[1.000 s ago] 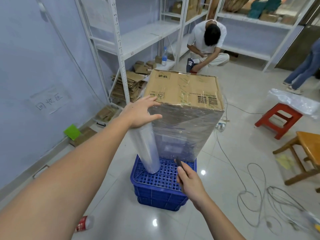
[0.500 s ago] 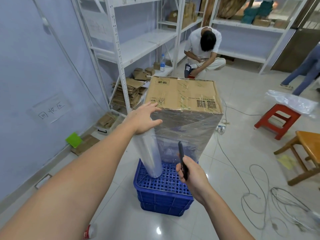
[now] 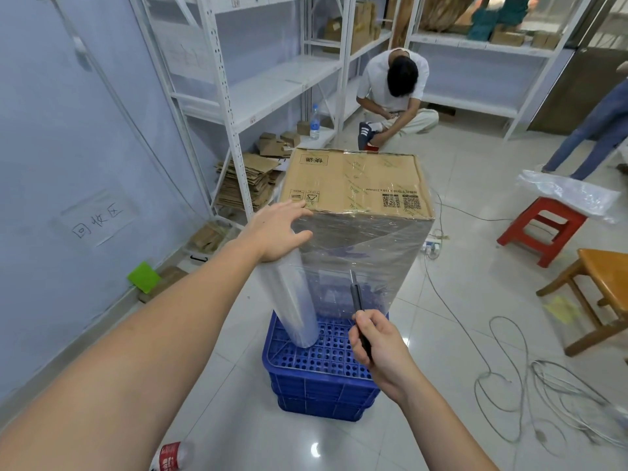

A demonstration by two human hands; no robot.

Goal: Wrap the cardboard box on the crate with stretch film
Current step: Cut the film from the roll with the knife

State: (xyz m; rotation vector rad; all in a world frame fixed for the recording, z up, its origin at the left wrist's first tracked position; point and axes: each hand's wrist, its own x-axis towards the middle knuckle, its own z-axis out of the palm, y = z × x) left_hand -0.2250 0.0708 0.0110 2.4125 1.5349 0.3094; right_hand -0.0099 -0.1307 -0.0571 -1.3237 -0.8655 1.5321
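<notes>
Left hand (image 3: 272, 232), fingers spread, rests atop the roll (image 3: 295, 300) beside the box (image 3: 356, 185). Right hand (image 3: 380, 351) grips a cutter (image 3: 356, 300). Box stands on the crate (image 3: 319, 385), sides filmed. Judged step: severing film; next, blade across the taut span.

The cardboard box (image 3: 353, 181) is matt brown paperboard, with shiny clear tape on its top. The stretch film (image 3: 360, 253) around its sides is thin, glossy, wrinkled plastic. The roll (image 3: 292, 300) looks smooth and milky. The crate (image 3: 319, 375) is blue hard plastic with holes. The floor (image 3: 441, 334) is glossy pale tile. The stool (image 3: 540, 226) is red plastic.
</notes>
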